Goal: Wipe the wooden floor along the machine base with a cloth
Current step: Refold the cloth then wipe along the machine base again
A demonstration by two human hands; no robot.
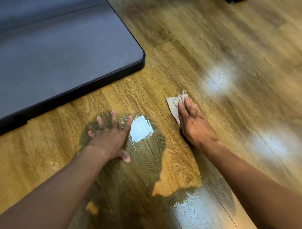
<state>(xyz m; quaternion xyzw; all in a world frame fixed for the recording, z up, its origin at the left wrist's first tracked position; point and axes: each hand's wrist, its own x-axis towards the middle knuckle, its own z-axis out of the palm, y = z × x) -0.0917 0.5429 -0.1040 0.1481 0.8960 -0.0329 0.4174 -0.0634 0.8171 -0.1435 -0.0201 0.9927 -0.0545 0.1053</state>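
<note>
A small grey cloth [173, 104] lies flat on the wooden floor [188, 62], to the right of the machine base's rounded corner. My right hand [193, 121] presses down on the cloth with fingers straight and together, covering its right half. My left hand [111, 135] rests flat on the bare floor with fingers spread, a little in front of the base's near edge and holding nothing. The machine base [65, 54] is a grey slab with a black rim, filling the upper left.
Bright light patches reflect off the glossy floor beside my left hand [141, 128], at the right [219, 76] and at the bottom [192, 210]. My shadow darkens the planks around the left hand. A dark object [233, 1] shows at the top edge.
</note>
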